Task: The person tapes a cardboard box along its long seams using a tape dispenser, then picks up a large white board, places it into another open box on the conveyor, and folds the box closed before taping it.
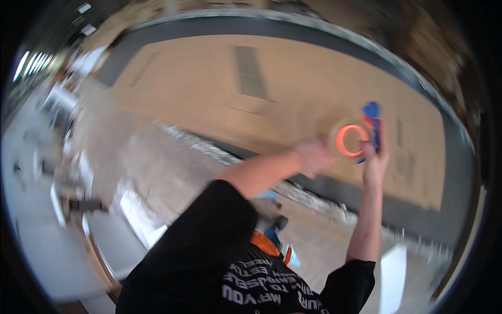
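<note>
My right hand (378, 159) is closed around a blue tape dispenser (372, 110), held above a large flat cardboard sheet (193, 78). On the dispenser sits a roll of tape (334, 137) with a bright orange hub. My left hand (314, 158) reaches across from the left, close to the lower left side of the tape roll. Motion smears its fingers, so I cannot make out whether it touches the tape. The cardboard lies on a dark grey tabletop (178, 27).
Worn, silvery edging (308, 198) runs along the table's near side. White wrapped pieces (138, 217) and pale panels (112, 243) stand at the left. A white board (392, 277) is on the floor at lower right. Brown stacked material lies beyond the table's far edge.
</note>
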### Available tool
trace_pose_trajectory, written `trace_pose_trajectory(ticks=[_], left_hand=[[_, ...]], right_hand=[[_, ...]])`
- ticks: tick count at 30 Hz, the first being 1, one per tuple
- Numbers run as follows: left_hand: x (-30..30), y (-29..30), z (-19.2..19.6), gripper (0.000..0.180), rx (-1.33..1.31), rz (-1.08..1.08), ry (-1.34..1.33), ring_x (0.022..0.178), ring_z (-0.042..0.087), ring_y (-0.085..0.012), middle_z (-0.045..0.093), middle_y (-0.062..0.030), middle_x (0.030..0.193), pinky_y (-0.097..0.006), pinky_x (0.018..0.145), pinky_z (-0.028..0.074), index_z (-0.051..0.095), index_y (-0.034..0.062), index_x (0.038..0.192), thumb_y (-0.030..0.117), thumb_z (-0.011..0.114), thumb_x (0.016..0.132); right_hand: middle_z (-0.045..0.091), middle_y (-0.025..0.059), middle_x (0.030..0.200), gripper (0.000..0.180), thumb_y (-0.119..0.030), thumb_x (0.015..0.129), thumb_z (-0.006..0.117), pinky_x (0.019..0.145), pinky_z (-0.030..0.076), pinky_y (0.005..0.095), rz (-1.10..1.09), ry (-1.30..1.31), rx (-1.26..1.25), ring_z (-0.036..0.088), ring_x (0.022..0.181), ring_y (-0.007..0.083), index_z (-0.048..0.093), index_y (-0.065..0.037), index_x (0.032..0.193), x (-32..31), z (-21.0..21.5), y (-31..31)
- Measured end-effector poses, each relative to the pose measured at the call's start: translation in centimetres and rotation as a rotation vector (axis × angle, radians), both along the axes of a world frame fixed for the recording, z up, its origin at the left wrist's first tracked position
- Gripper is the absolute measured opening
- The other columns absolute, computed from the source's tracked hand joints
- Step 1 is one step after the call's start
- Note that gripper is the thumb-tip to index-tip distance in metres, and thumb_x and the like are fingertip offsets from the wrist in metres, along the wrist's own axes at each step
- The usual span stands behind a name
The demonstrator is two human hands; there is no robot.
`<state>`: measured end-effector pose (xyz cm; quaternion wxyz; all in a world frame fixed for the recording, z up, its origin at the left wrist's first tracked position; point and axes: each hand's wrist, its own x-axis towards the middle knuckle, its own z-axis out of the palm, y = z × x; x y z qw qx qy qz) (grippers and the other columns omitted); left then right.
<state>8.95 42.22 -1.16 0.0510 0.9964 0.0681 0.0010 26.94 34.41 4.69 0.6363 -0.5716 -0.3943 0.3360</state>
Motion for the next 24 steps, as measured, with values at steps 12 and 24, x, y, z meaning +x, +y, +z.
trace_pose_trajectory(ticks=[12,24], left_hand=[[3.4,-1.6,-10.9,0.073,1.013,0.138,-0.245,0.141,0.026,-0.0287,0.035,-0.0110,0.150,-0.048,0.117,0.017,0.046,0.0056,0.137,0.036,0.065,0.074],[-57.3,3.9,-7.3,0.084,0.169,1.539,-0.601,0.109,0.058,-0.0398,0.055,-0.0211,0.128,-0.046,0.084,0.050,0.041,-0.0010,0.138,0.052,0.069,0.079]], right_hand=[[0.037,0.0219,0.143,0.062,-0.015,0.081,0.067,0.101,0.037,0.0532,0.192,-1.476,0.311,0.038,0.120,0.0483,0.043,-0.002,0.136,-23.3,2.4,15.0],[0.036,0.0256,0.144,0.068,-0.010,0.068,0.076,0.094,0.042,0.0521,0.355,-1.282,0.048,0.040,0.119,0.0472,0.051,-0.005,0.130,-38.3,-0.9,7.4]])
